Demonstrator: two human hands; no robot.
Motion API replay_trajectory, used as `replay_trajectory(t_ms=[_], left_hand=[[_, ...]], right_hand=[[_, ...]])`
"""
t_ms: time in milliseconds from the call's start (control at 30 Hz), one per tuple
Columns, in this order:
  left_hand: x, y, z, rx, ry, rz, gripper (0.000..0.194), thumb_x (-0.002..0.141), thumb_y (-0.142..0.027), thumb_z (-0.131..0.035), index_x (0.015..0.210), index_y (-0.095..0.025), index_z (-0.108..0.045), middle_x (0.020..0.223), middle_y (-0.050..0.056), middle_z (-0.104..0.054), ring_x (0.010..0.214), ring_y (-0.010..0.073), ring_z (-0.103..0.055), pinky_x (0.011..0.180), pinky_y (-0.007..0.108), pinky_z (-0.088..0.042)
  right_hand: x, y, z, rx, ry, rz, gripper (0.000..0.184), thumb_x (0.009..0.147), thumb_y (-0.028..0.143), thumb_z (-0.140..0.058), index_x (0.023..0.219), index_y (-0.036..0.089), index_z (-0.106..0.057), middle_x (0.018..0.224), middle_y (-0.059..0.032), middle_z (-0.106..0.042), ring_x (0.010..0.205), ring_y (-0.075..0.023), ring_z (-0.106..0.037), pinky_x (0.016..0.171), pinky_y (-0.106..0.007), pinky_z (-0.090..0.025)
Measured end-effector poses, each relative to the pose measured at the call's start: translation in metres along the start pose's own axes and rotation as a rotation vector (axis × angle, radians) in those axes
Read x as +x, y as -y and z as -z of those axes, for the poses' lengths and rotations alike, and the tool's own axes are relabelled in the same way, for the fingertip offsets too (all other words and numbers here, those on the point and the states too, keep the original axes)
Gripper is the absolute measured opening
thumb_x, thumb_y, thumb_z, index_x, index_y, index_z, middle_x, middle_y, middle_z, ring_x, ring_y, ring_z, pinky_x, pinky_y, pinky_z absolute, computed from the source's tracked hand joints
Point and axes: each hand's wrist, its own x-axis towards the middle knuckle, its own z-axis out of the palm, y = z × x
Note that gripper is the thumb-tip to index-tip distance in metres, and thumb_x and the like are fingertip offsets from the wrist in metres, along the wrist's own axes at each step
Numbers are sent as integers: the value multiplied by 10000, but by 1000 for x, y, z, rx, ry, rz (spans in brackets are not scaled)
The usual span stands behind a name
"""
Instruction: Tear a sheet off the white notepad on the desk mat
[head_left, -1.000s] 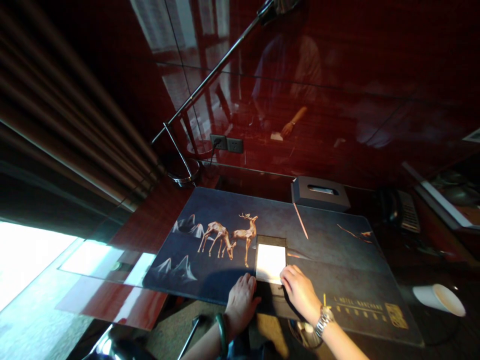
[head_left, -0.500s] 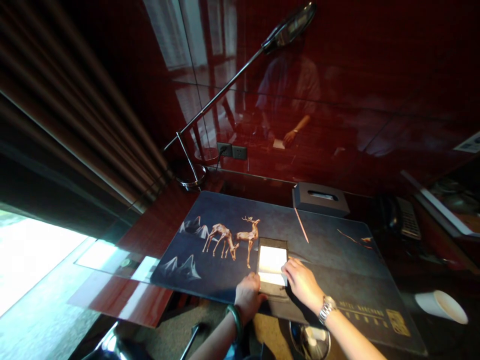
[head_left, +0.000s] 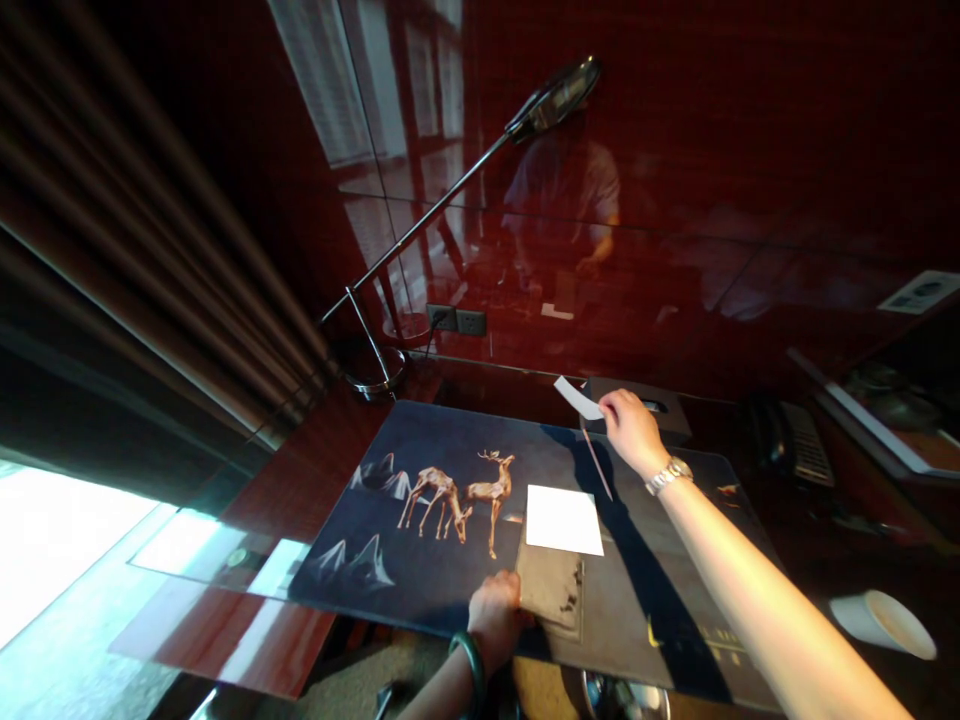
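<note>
Your right hand [head_left: 632,430], right of frame centre, pinches a thin white paper slip [head_left: 577,398] in the air above the grey tissue box [head_left: 660,412], while your left hand [head_left: 495,622], low at centre, is closed on the near edge of the flat dark notepad holder [head_left: 553,590]. The light slip could slide from so small a pinch. The loose white sheet [head_left: 564,520] could skid on the smooth printed desk mat [head_left: 420,560].

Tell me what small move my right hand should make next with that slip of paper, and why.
Probably lower it onto the desk mat beside the tissue box. The right hand pinches the paper slip in the air near that box, far from the white notepad, while the left hand steadies the dark holder.
</note>
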Motion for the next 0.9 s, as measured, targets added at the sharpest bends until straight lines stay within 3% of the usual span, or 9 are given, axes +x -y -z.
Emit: replay_trajectory(t_ms=[100, 200, 267, 367, 467, 600, 667, 767, 900], left_hand=[[3, 6, -4, -54, -36, -20, 296, 759, -180, -642, 1036, -89, -688, 1150, 183, -696, 1117, 356, -618, 961, 421, -449], [9, 14, -4, -125, -74, 5, 120, 841, -115, -521, 872, -139, -634, 979, 152, -694, 951, 273, -626, 876, 371, -427], [14, 17, -2, -193, -92, 29, 146, 846, -74, -484, 770, -178, -555, 803, 76, -622, 793, 215, -563, 784, 344, -390], [16, 11, -3, -322, -80, 37, 199, 860, -61, -460, 718, -197, -492, 729, 18, -525, 741, 177, -483, 762, 330, -358], [7, -18, -14, -496, 50, 78, 187, 947, -263, -424, 857, -169, -558, 768, 30, -561, 707, 175, -514, 684, 321, -420], [-12, -69, -34, -1018, 264, 192, 484, 932, -559, -450, 1220, -175, -509, 1159, 96, -611, 891, 170, -647, 642, 276, -513], [-18, -88, -43, -1185, 306, 242, 415, 932, -432, -486, 1251, -167, -471, 1166, 93, -594, 903, 147, -652, 689, 270, -529], [-23, -102, -55, -1138, 319, 261, 333, 851, -157, -479, 1184, -154, -474, 1004, 60, -620, 809, 119, -643, 697, 260, -501], [-36, -113, -68, -1104, 326, 207, 328, 702, -147, -561, 1021, -197, -500, 902, -8, -607, 777, 104, -596, 721, 259, -479]], right_hand=[[-64, 3, -6, -47, -4, 169, 213, 992, 204, -452, 910, 156, -643, 948, -79, -632, 930, -240, -537, 868, -375, -408], [-138, -7, -32, -54, 36, 284, 197, 942, 89, -499, 897, 168, -674, 935, -51, -644, 924, -222, -537, 1036, -418, -363], [-182, -19, -51, -16, 74, 256, 230, 923, 37, -509, 872, 184, -678, 915, -22, -644, 905, -191, -544, 1119, -423, -301], [-235, -34, -68, 24, 96, 118, 236, 950, 80, -503, 811, 185, -663, 868, -16, -627, 858, -186, -511, 995, -396, -371], [-270, -37, -64, 74, 72, 21, 233, 977, 159, -498, 806, 175, -655, 865, -33, -610, 852, -198, -479, 840, -361, -383], [-302, -24, -42, 57, 56, -11, 258, 993, 230, -480, 797, 172, -636, 872, -44, -604, 863, -212, -487, 774, -358, -383], [-317, -20, -30, 23, 110, -15, 280, 996, 239, -459, 783, 176, -630, 873, -49, -614, 865, -226, -508, 772, -380, -406], [-342, -24, -22, 135, 190, -82, 252, 982, 247, -475, 818, 208, -663, 917, -59, -637, 909, -257, -547, 821, -441, -459], [-380, -45, -31, 484, 63, -337, 236, 940, 299, -523, 1114, 200, -650, 1114, -110, -658, 1082, -283, -592, 984, -508, -491]])
